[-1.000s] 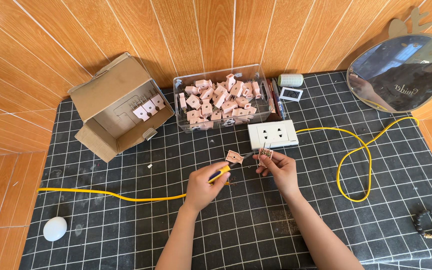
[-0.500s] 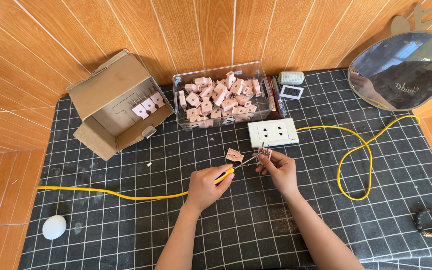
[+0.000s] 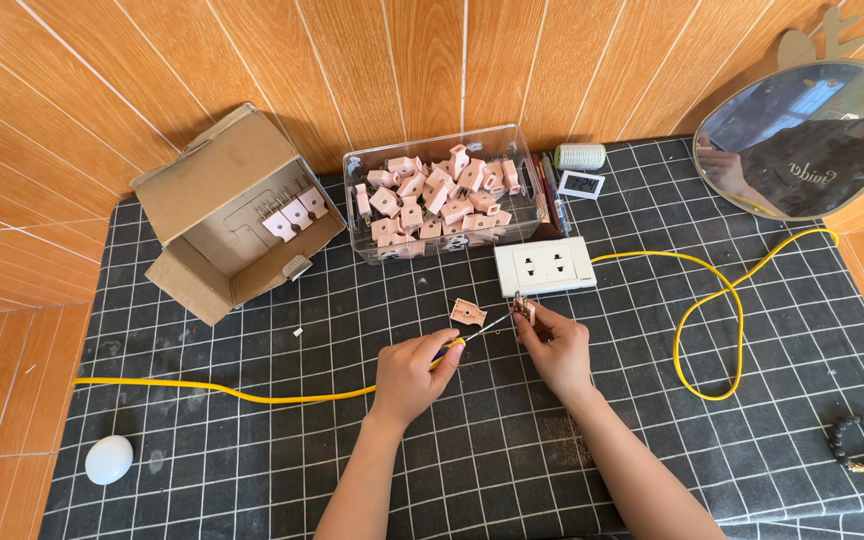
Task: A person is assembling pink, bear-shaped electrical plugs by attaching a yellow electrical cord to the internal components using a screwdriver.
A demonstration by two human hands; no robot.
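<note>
On the black grid mat (image 3: 252, 440), just below the white socket (image 3: 545, 266), the left hand (image 3: 412, 375) closes on the yellow cable (image 3: 222, 392); the right hand (image 3: 557, 345) pinches what seems a pink plug part (image 3: 524, 307). Bare strands could fray or slip.

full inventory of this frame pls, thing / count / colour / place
mat: 1, black with white grid, underneath everything
cardboard box: 1, brown, open, far left
clear bin: 1, full of pink plug parts, far centre
socket plate: 1, white, in front of the bin
yellow cable: long, left edge to left hand; loop at right
loose pink part: 1, beyond the hands
mirror: 1, oval, far right
egg-shaped object: 1, white, near left
bead bracelet: 1, dark, near right
left hand: grips the cable end
right hand: pinches a small pink part
</note>
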